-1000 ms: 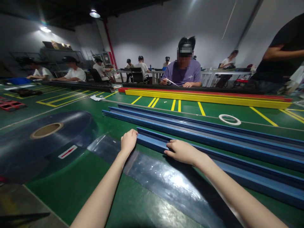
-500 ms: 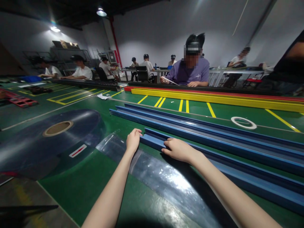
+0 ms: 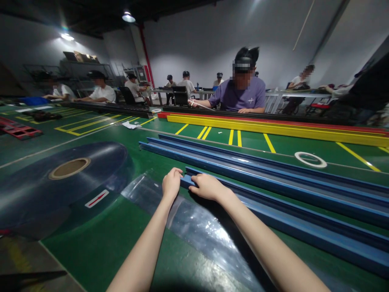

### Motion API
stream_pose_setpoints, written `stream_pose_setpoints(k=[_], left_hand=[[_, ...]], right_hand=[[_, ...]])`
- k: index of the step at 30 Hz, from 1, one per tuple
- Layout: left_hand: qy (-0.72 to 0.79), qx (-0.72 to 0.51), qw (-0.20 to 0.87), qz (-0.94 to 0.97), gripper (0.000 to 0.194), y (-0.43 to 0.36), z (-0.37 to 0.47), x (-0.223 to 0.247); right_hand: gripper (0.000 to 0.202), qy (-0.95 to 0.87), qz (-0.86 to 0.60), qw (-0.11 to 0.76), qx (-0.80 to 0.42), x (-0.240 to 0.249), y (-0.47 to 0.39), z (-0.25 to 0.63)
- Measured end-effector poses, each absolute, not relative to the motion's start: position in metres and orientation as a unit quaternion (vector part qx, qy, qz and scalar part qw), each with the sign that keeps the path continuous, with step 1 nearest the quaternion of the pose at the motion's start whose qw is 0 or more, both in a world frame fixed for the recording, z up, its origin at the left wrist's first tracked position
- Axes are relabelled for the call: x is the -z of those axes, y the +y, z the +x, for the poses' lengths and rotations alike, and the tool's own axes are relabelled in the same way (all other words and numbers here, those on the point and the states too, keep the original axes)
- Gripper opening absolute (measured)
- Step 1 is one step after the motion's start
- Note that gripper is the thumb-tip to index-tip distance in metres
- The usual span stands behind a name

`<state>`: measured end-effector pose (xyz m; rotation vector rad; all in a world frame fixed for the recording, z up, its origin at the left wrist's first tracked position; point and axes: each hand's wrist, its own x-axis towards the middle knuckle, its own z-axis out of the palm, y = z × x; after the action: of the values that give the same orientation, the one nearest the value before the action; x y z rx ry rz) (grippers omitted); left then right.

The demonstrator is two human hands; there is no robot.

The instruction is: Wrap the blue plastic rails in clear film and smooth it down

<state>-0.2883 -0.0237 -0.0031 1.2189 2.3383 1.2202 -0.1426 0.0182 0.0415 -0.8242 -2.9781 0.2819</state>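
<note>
A long blue channel (image 3: 273, 213) lies lengthwise on the green table, its near end between my hands. My left hand (image 3: 172, 183) is closed at that end, fingertips on the channel's edge; whether something thin is also pinched there is hidden. Just to the right, my right hand (image 3: 207, 187) grips the channel's wall, fingers curled over it and thumb toward the left hand. Under my wrists stretches a clear plastic strip (image 3: 197, 225), flat and shiny. At the left lies a large roll of clear plastic (image 3: 103, 162) with a red-arrow label (image 3: 97, 198) on it.
Two more blue channels (image 3: 258, 172) lie behind, parallel. Farther back are a yellow profile (image 3: 273, 129), a red one and black ones. A white tape ring (image 3: 310, 159) rests at right. Across the table, a co-worker in a purple shirt (image 3: 243, 95) holds a thin white strip.
My right hand has slid left along the blue channel, closer to my left hand, which stays nearly still. The co-worker's hand with the white strip has moved left.
</note>
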Motion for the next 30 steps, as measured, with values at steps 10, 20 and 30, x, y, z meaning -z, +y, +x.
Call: stream_pose_setpoints(k=[10, 20, 30], left_hand=[[0.804, -0.411, 0.104, 0.417, 0.027, -0.023, -0.289, 0.004], [0.805, -0.383, -0.1, 0.443, 0.03, -0.032, -0.271, -0.005], [0.594, -0.296, -0.186, 0.724, 0.024, -0.034, -0.187, -0.023]], right_hand=[[0.053, -0.937, -0.237, 0.102, -0.234, -0.038, 0.023, -0.121], [0.027, -0.883, -0.32, 0.238, -0.247, -0.044, 0.009, -0.019], [0.032, -0.888, -0.418, 0.188, 0.036, -0.033, 0.0, 0.142]])
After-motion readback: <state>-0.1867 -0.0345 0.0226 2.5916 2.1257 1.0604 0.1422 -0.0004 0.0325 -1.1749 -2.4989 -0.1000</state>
